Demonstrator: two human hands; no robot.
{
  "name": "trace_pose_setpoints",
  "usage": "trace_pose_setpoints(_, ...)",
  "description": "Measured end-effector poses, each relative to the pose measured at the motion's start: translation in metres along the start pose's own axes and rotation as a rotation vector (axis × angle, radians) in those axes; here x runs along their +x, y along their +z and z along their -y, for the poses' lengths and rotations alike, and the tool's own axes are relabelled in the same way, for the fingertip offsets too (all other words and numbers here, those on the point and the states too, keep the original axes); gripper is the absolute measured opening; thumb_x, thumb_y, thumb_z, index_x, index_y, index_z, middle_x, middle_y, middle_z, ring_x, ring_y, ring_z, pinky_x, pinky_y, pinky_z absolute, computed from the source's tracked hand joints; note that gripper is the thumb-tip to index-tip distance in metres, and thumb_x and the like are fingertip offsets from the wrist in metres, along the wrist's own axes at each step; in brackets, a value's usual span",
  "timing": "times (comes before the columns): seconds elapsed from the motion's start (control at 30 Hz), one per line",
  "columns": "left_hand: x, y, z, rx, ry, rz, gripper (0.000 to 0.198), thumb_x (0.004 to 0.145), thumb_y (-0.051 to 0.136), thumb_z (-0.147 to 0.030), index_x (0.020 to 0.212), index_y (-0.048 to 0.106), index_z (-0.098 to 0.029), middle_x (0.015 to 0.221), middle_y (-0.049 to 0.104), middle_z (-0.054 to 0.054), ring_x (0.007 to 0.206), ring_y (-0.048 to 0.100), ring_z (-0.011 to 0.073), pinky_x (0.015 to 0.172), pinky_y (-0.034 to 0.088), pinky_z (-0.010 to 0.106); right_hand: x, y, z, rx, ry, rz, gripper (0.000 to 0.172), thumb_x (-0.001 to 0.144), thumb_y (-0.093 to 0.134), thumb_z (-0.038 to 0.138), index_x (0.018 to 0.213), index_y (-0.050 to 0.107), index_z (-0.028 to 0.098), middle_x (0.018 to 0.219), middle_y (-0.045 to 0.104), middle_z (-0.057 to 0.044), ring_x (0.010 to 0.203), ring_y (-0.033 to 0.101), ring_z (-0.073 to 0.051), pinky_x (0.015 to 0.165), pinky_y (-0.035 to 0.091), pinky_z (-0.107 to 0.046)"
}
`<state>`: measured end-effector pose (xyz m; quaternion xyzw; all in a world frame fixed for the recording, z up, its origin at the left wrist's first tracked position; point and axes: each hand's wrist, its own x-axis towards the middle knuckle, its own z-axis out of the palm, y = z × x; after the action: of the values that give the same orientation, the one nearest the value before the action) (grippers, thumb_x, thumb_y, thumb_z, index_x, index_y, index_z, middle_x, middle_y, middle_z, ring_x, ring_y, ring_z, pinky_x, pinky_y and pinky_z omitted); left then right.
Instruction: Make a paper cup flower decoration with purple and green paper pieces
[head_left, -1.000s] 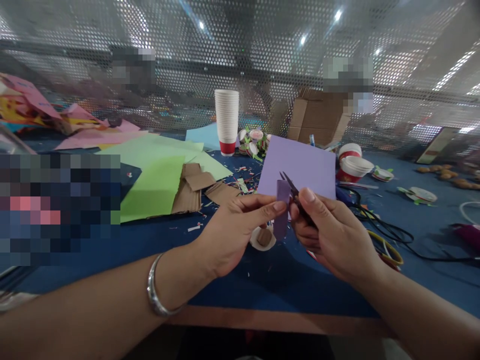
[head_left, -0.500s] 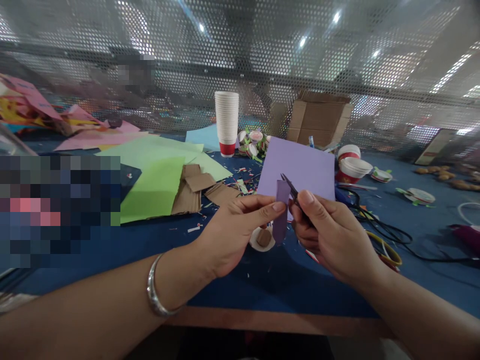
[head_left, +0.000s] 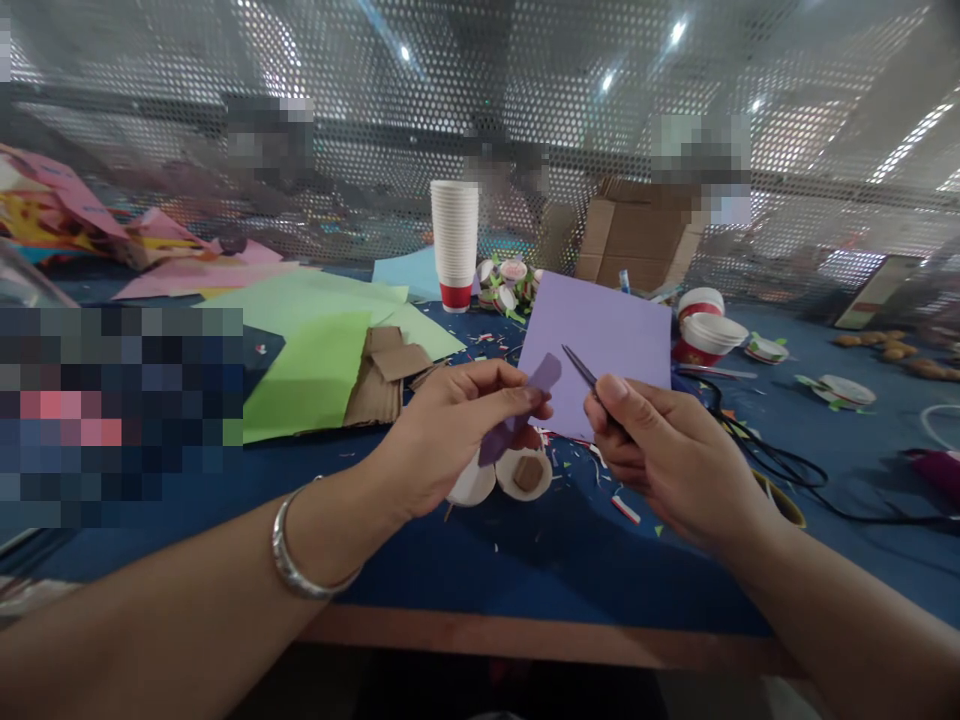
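Note:
My left hand (head_left: pixel 442 430) pinches a small purple paper strip (head_left: pixel 525 400), which now tilts up to the right. My right hand (head_left: pixel 667 455) grips small black scissors (head_left: pixel 581 368), whose closed blades point up and left, a little apart from the strip. Behind both lies a purple paper sheet (head_left: pixel 607 335) on the blue table (head_left: pixel 525 560). Two white discs, one with a brown cardboard piece (head_left: pixel 527 472), lie just below my left fingers.
Green paper sheets (head_left: pixel 315 350) and torn cardboard (head_left: pixel 382 375) lie to the left. A stack of paper cups (head_left: pixel 454 240) stands at the back. Red-and-white cups (head_left: pixel 705 335) and a black cable (head_left: pixel 780 460) are on the right. A perforated metal screen (head_left: pixel 525 120) walls off the far side.
My left hand drew the purple strip left, away from the scissors, and tilted it. The scissor blades closed. A second white disc came into view under my left hand.

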<state>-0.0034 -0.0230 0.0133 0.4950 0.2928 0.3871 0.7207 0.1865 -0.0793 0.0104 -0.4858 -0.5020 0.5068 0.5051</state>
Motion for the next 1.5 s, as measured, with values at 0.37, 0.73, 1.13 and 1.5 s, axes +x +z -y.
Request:
trace_pose_setpoints(0.37,0.002,-0.006,-0.003,0.323,0.102,0.067,0.011,0.088,0.072,-0.025,0.085,0.073,-0.015,0.082,0.072,0.001,0.065,0.061,0.0080,0.062,0.049,0.020,0.001,-0.003,0.003,-0.160,0.024,0.075,0.053,0.088,0.063,0.069,0.070,0.052,0.019,0.051,0.026,0.011,0.045,0.018,-0.004,0.041,0.013,-0.020)
trace_pose_setpoints(0.73,0.000,-0.006,-0.010,0.378,0.112,0.047,0.013,0.085,0.071,-0.023,0.074,0.071,-0.016,0.071,0.069,-0.002,0.056,0.054,0.0059,0.055,0.042,0.019,0.000,-0.007,0.005,-0.236,0.014,0.080,0.053,0.089,0.062,0.068,0.068,0.051,0.021,0.051,0.025,0.010,0.045,0.019,-0.005,0.041,0.014,-0.022)
trace_pose_setpoints(1.13,-0.001,-0.013,-0.021,0.630,0.119,0.036,0.016,0.082,0.071,-0.031,0.075,0.075,-0.016,0.067,0.069,0.004,0.055,0.054,0.0122,0.051,0.039,0.025,-0.005,-0.011,0.008,-0.480,-0.037,0.092,0.055,0.094,0.053,0.069,0.067,0.050,0.021,0.052,0.031,0.008,0.043,0.026,-0.006,0.041,0.017,-0.023)
trace_pose_setpoints(1.5,0.005,-0.010,-0.010,0.147,-0.030,0.051,0.011,0.082,0.079,-0.024,0.078,0.076,-0.014,0.078,0.075,0.003,0.067,0.064,0.0088,0.065,0.048,0.020,0.000,-0.010,0.004,-0.268,-0.046,0.042,0.053,0.089,0.062,0.068,0.068,0.052,0.020,0.052,0.026,0.010,0.046,0.020,-0.006,0.041,0.014,-0.022)
